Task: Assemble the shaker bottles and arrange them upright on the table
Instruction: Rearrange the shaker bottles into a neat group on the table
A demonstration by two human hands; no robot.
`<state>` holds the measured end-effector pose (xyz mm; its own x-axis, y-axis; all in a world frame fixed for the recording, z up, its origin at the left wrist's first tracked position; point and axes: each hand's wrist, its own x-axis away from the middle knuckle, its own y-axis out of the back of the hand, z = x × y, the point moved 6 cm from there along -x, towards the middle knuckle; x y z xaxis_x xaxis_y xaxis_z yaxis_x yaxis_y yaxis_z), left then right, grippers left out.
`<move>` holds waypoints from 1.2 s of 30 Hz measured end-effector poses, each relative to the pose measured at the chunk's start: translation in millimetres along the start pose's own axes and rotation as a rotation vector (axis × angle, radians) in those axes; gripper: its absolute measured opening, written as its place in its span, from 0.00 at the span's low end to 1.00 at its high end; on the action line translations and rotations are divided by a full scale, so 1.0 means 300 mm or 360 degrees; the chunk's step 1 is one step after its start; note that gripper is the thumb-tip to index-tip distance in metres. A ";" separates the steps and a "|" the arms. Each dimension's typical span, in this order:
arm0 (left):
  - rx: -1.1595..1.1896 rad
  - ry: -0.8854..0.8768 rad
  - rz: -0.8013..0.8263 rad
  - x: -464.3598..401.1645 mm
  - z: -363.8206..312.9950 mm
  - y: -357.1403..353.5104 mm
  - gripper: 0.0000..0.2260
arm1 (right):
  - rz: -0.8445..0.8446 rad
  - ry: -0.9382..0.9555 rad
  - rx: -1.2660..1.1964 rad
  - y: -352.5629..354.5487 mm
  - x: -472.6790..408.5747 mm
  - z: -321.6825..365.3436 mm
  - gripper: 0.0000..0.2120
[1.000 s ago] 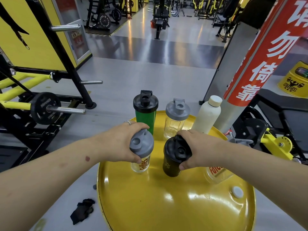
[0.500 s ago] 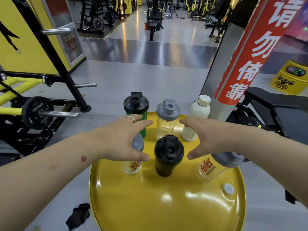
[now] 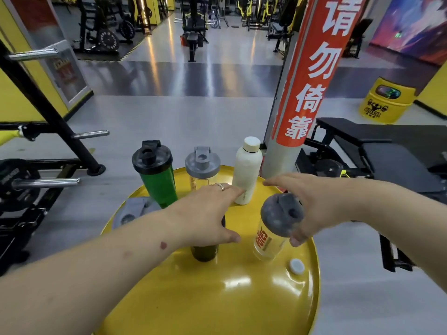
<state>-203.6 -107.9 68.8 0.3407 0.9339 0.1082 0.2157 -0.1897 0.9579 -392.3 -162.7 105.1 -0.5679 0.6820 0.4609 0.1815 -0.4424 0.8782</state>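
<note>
Head view: left hand spread over dark shaker, right hand gripping clear shaker.

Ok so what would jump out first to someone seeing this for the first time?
The round yellow table fills the foreground, with two hands over it: the left hand covers a dark shaker bottle, and the right hand is around a tilted clear shaker with a grey lid. Behind them stand a green shaker, a clear grey-lidded shaker and a white bottle, beside a red banner with white characters.
</note>
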 end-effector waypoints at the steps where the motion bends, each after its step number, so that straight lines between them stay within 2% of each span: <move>1: -0.0074 0.0014 0.0035 -0.010 0.005 -0.019 0.46 | 0.0020 -0.0026 0.0003 -0.021 0.002 -0.016 0.60; 4: -0.0262 0.0115 0.0179 -0.015 0.049 -0.076 0.47 | -0.0091 -0.0024 0.0011 -0.065 -0.015 -0.048 0.51; 8: -0.0208 0.0173 0.0220 -0.009 0.083 -0.092 0.46 | -0.0246 0.0051 -0.0118 -0.069 -0.037 -0.062 0.43; 13: -0.0198 0.0192 0.0192 -0.011 0.091 -0.086 0.43 | -0.0281 0.0161 -0.0158 -0.075 -0.087 -0.014 0.42; 17: -0.0195 0.0189 0.0164 -0.005 0.106 -0.093 0.47 | -0.0290 0.0225 -0.0129 -0.066 -0.122 0.022 0.43; 21: -0.0137 0.0194 0.0209 0.009 0.115 -0.099 0.49 | -0.0292 0.0138 -0.0196 -0.050 -0.132 0.004 0.42; 29: -0.0095 0.0268 0.0177 0.007 0.131 -0.100 0.41 | -0.0312 0.0169 -0.0373 -0.071 -0.119 0.008 0.41; 36: -0.0075 0.0266 0.0166 0.010 0.129 -0.096 0.43 | -0.0297 0.0162 -0.0360 -0.067 -0.112 -0.006 0.39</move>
<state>-173.3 -111.3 31.3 0.2014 0.9480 0.2464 0.1426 -0.2773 0.9501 -378.2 -177.7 71.7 -0.6543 0.7067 0.2692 -0.1104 -0.4414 0.8905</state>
